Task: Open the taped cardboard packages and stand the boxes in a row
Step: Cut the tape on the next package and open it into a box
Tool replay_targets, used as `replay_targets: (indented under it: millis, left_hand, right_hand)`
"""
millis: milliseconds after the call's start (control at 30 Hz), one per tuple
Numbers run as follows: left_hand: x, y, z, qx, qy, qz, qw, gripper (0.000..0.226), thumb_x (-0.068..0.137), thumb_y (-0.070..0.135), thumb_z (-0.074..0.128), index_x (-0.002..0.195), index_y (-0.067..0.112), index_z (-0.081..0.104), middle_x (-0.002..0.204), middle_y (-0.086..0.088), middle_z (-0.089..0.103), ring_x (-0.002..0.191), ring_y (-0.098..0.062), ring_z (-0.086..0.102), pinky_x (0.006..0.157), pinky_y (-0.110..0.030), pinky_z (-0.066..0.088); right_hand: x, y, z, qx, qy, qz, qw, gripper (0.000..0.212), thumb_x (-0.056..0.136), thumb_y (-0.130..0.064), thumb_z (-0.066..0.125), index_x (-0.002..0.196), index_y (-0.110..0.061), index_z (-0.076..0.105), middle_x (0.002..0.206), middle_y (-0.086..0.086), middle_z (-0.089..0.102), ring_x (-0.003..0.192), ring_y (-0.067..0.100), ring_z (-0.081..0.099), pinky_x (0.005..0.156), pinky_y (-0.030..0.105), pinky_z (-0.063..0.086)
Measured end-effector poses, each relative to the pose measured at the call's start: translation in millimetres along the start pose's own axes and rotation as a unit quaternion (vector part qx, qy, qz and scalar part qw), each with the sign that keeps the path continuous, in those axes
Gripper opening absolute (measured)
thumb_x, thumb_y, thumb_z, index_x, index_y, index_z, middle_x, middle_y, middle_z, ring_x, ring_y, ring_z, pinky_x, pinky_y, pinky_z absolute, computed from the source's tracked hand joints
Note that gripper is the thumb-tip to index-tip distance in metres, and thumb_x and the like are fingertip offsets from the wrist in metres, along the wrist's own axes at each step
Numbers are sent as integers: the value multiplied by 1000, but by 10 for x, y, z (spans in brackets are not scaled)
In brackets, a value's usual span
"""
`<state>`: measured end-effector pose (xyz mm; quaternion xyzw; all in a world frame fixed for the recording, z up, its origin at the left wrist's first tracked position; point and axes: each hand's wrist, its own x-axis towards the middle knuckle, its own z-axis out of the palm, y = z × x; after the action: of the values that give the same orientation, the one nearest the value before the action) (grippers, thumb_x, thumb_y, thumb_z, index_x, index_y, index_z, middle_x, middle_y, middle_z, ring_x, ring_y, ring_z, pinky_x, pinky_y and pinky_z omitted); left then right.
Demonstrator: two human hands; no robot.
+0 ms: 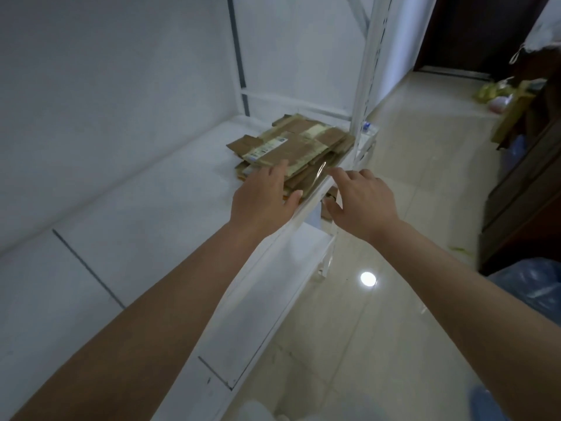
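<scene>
The white metal shelf (145, 208) runs from the lower left of the frame to its centre, where a stack of flattened brown cardboard packages with tape and labels (297, 144) lies at the shelf's far end. Nothing stands in a row yet, so the task looks barely begun. The left hand (264, 192) rests its straight, spread fingers on the stack's near edge. The right hand (361, 196) hovers just right of it, fingers apart, possibly touching the clear tape; blur hides this.
</scene>
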<state>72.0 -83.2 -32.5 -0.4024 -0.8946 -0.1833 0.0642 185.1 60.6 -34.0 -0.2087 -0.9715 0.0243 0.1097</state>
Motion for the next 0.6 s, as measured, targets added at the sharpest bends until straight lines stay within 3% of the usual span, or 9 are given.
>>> replay_targets:
  millis: [167, 333, 600]
  left_hand:
    - [561, -14, 165, 11, -1, -30, 999, 67, 95, 51, 50, 149, 17, 29, 145, -10, 42, 132, -28, 39, 97, -43, 43]
    - [1071, -79, 392, 30, 0, -69, 997, 60, 97, 43, 51, 147, 16, 30, 142, -13, 41, 130, -31, 39, 93, -43, 43]
    - [1456, -347, 740, 57, -8, -151, 987, 68, 95, 50, 51, 149, 14, 28, 145, -12, 39, 135, -29, 34, 99, -43, 43]
  right_hand:
    - [652, 314, 107, 8, -5, 8, 1000, 50, 95, -39, 51, 139, -16, 42, 121, 10, 62, 117, 35, 50, 92, 41, 41]
    - [1287, 709, 326, -7, -43, -4, 999, 48, 98, -39, 48, 140, -17, 40, 124, 12, 60, 120, 34, 50, 93, 41, 41]
    - [2129, 1024, 693, -24, -74, -39, 996, 49, 99, -42, 43, 138, -13, 41, 129, 13, 58, 122, 35, 49, 95, 43, 42]
